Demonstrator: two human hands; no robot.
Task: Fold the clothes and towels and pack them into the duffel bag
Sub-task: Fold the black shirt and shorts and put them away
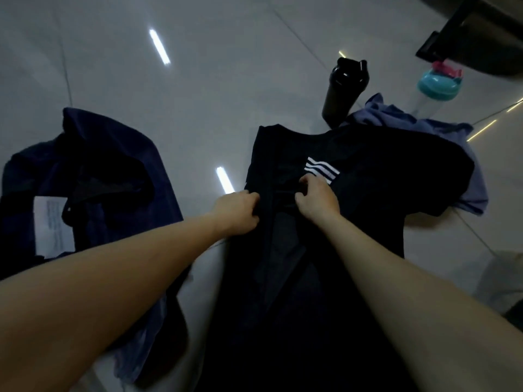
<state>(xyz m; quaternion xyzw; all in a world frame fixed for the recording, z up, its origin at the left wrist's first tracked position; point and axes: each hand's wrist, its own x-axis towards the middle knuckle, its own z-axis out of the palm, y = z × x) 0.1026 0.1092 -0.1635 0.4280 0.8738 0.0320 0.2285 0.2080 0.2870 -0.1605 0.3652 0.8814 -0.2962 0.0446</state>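
A black T-shirt [382,179] with white stripes on its chest lies spread on the tiled floor in front of me. Its left side is folded inward over the middle. My left hand [237,212] grips the folded left edge of the shirt. My right hand [317,200] pinches the dark fabric of the fold just below the stripes. A navy duffel bag [93,171] lies open on the floor at the left, with a white label showing inside. A blue-grey garment [424,123] lies crumpled under the shirt's far right side.
A black shaker bottle [342,91] stands just beyond the shirt's collar. A clear bottle with a teal lid [437,86] stands to its right. Dark furniture [481,38] fills the top right corner. A grey cloth [503,278] lies at the right edge.
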